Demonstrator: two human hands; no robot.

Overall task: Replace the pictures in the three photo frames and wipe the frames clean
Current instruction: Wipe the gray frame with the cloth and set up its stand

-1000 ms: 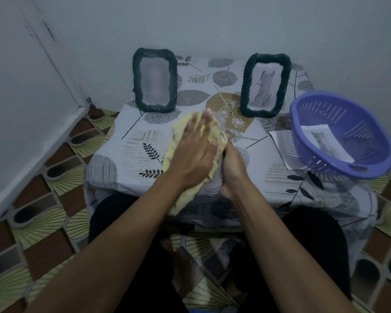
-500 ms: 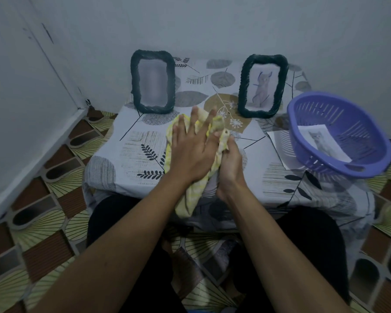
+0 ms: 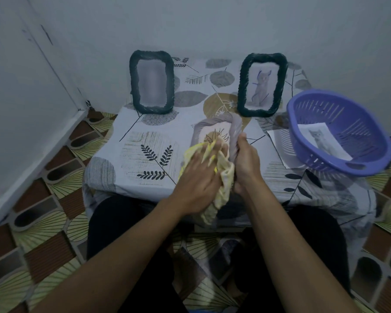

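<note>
Three frames were on the tabletop (image 3: 145, 132). Two stood upright along its far edge: the left dark frame (image 3: 151, 84) with a blurred picture, and the right dark frame (image 3: 262, 84) showing a cat. The pale frame (image 3: 212, 132) was near the middle of the near edge, with the right hand (image 3: 246, 163) curled round its right side. The left hand (image 3: 196, 177), fingers spread and fairly straight, pressed a yellow cloth (image 3: 224, 175) against the frame's lower part. At the right edge a purple basket (image 3: 321, 109) held a cat picture (image 3: 323, 141) and overlapped a loose sheet (image 3: 280, 143).
</note>
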